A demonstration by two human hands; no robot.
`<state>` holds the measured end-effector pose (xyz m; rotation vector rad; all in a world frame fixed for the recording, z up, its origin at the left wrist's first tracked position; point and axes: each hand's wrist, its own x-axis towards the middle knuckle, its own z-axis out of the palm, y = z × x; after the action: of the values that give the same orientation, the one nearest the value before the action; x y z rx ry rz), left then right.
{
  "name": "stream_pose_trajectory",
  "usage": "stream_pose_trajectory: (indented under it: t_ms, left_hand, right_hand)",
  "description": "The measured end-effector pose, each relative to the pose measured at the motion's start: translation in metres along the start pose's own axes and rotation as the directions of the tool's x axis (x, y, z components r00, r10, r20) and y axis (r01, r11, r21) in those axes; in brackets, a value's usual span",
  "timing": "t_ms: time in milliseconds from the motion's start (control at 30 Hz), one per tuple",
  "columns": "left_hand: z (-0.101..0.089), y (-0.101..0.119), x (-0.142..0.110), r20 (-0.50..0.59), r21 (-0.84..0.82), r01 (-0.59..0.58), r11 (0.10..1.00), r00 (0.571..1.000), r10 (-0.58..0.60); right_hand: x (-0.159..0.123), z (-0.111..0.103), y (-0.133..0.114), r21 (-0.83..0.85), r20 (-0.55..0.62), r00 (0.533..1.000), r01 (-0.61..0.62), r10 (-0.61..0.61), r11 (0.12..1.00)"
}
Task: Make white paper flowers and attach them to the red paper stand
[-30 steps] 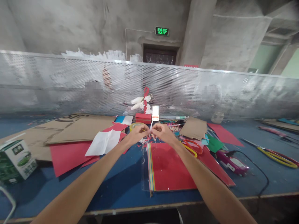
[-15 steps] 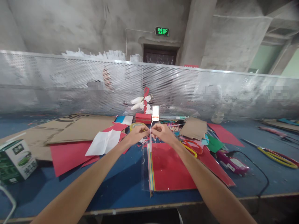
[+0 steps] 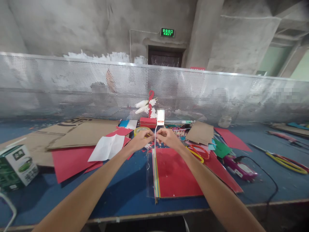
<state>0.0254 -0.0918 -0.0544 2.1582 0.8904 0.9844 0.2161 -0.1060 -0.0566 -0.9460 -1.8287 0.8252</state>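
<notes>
My left hand point(image 3: 142, 138) and my right hand point(image 3: 167, 137) meet in the middle of the blue table, fingers pinched together on a thin white strip point(image 3: 155, 132) that runs up between them. Both hands hover just beyond the far end of a stack of coloured paper with a red sheet on top point(image 3: 175, 172). A roll of yellow tape point(image 3: 140, 130) lies just behind my left hand. Red and yellow scissors point(image 3: 199, 152) lie right of my right hand.
Cardboard sheets point(image 3: 82, 132), red paper point(image 3: 69, 159) and a white sheet point(image 3: 107, 147) lie at the left. A green and white box point(image 3: 18, 166) stands at the left edge. A purple glue gun point(image 3: 238, 167) with a black cord lies at the right. A perforated metal screen point(image 3: 217, 93) closes the back.
The white strip's lower end, which hung below my hands over the red sheet, has been drawn up. The hands have stayed almost in place.
</notes>
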Motion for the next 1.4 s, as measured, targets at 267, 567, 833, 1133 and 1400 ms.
stream_pose_trajectory:
  t_ms: [267,567,833,1133,1400]
  left_hand:
    - [0.000,-0.002,0.001,-0.013,0.012,-0.012,1.000,1.000,0.012]
    - [0.001,0.002,0.000,-0.019,0.021,0.000,1.000,1.000,0.001]
    - [0.001,0.006,-0.003,-0.025,0.065,-0.014,0.998,1.000,0.015]
    - [0.002,0.008,-0.002,-0.036,0.104,-0.006,0.995,0.999,0.010]
    - [0.000,-0.004,0.002,-0.048,0.024,-0.022,0.999,0.999,0.023]
  right_hand:
    - [-0.001,0.001,-0.004,0.016,0.001,1.000,-0.024,0.024,1.000]
    - [-0.001,0.001,-0.001,0.009,-0.003,1.000,-0.014,0.014,1.000]
    - [-0.001,0.000,-0.002,-0.008,-0.013,1.000,-0.017,0.017,1.000]
    - [0.000,0.001,0.001,-0.002,-0.017,1.000,-0.004,0.004,1.000]
    - [0.000,0.000,0.002,0.047,-0.013,1.000,-0.012,0.012,0.999]
